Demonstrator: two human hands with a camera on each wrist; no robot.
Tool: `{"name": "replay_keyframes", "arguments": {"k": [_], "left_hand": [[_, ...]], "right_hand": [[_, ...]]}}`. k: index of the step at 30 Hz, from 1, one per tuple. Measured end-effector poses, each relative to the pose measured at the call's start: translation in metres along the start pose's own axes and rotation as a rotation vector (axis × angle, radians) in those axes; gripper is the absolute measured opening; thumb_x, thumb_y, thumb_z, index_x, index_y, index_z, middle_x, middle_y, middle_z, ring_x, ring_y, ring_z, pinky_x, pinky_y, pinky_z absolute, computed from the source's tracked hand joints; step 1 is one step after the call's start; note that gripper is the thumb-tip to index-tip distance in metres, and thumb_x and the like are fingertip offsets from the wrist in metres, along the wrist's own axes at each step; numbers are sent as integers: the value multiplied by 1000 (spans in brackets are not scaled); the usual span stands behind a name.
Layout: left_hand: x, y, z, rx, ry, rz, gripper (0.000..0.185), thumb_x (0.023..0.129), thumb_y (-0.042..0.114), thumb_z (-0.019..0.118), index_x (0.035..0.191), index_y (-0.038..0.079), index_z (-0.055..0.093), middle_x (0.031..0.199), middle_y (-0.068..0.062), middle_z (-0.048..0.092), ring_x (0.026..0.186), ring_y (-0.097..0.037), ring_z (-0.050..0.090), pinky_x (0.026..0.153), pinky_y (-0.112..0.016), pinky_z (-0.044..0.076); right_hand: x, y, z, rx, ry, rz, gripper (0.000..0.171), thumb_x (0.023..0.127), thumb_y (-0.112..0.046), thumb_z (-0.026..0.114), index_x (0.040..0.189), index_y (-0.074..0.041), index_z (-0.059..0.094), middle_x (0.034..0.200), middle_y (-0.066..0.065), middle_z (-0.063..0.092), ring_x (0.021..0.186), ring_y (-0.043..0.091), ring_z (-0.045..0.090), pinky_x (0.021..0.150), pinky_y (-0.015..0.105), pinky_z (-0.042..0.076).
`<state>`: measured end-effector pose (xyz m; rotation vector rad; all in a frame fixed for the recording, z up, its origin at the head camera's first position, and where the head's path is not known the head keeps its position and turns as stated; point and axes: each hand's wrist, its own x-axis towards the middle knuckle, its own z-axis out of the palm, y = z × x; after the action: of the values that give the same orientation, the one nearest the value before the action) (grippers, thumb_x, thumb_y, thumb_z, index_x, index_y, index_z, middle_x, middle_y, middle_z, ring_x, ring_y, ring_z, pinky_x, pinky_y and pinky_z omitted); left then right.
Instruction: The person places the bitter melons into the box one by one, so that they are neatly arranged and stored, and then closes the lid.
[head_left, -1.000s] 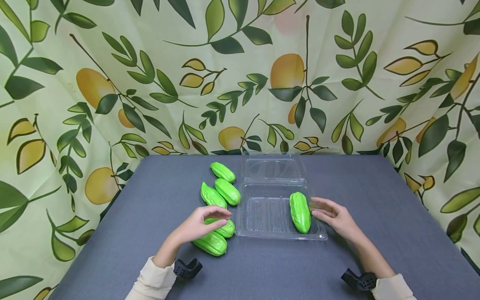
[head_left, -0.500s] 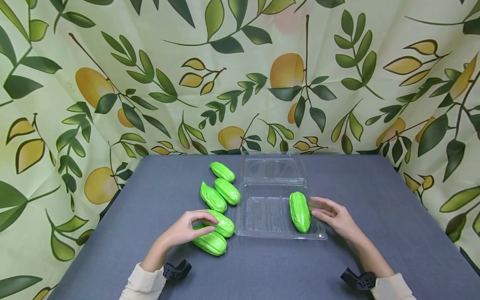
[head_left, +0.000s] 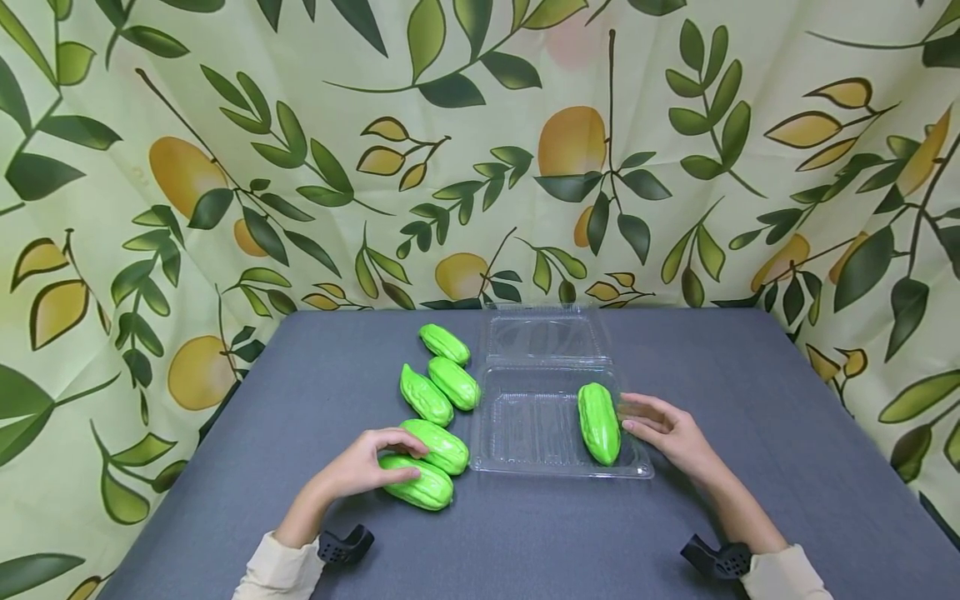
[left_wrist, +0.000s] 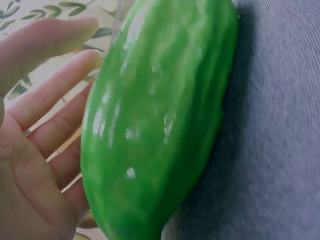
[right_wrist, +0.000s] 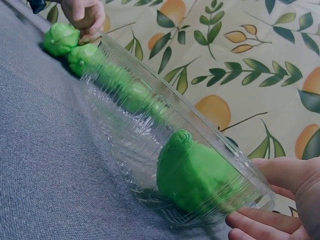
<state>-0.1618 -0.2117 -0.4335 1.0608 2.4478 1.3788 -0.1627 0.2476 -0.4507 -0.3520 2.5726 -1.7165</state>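
A clear plastic clamshell container (head_left: 525, 468) lies with its lid folded back. One bright green, ridged bitter melon (head_left: 599, 425) rests along its right side. My right hand (head_left: 671, 433) is at the container's right rim, with the corner between thumb and fingers in the right wrist view. Left of the container, several more bitter melons lie in a rough column. My left hand (head_left: 363, 462) hovers round the left end of the nearest melon (head_left: 427, 492), fingers loosely bent. In the left wrist view, that hand's palm and fingers (left_wrist: 60, 120) stand behind a melon; contact cannot be told.
The open lid (head_left: 551, 337) reaches toward the table's back edge. Close to the nearest melon lies another melon (head_left: 448, 452), with further melons (head_left: 453, 383) behind it. A leaf-and-fruit patterned cloth (head_left: 480, 167) hangs behind the grey table (head_left: 555, 542).
My left hand has moved left and slightly toward me, from over the second melon to the nearest one. My right hand and the container have stayed in place.
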Motion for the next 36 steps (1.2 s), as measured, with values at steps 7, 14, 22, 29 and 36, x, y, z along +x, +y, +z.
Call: {"name": "replay_keyframes", "arguments": {"k": [7,14,22,29,36], "left_hand": [[-6,-6,-4,-40,-41,-55,35,79,12,78,110,0,67,107,-19,71,99,-9,66,92,-22,53],[-10,-10,-5,-22,-84,-83,42,76,17,81,113,2,67,111,-15,72,105,3,60,94,-17,48],[-14,-12,-7,-10,-167,-168,47,76,23,81,117,5,67,114,-13,71,99,9,55,88,-12,46],[-14,-14,-7,-38,-194,-173,48,78,22,80,120,4,65,117,-14,70,100,9,55,88,-11,45],[-13,-14,-9,-57,-205,-187,48,78,22,80,121,4,65,117,-15,70,98,8,55,88,-11,45]], "right_hand": [[0,0,0,11,1,2,50,94,-15,61,137,5,46,129,34,56,101,-15,58,81,10,53],[0,0,0,6,7,5,49,94,-15,61,137,5,47,128,34,57,99,-16,58,81,10,53],[0,0,1,24,2,0,49,94,-14,61,136,7,46,127,35,57,99,-14,59,80,11,53],[0,0,1,19,-3,21,50,95,-17,61,137,5,46,129,34,57,99,-15,59,81,11,53],[0,-1,0,18,-4,32,51,94,-16,61,138,4,46,130,34,56,99,-15,58,81,11,53]]}}
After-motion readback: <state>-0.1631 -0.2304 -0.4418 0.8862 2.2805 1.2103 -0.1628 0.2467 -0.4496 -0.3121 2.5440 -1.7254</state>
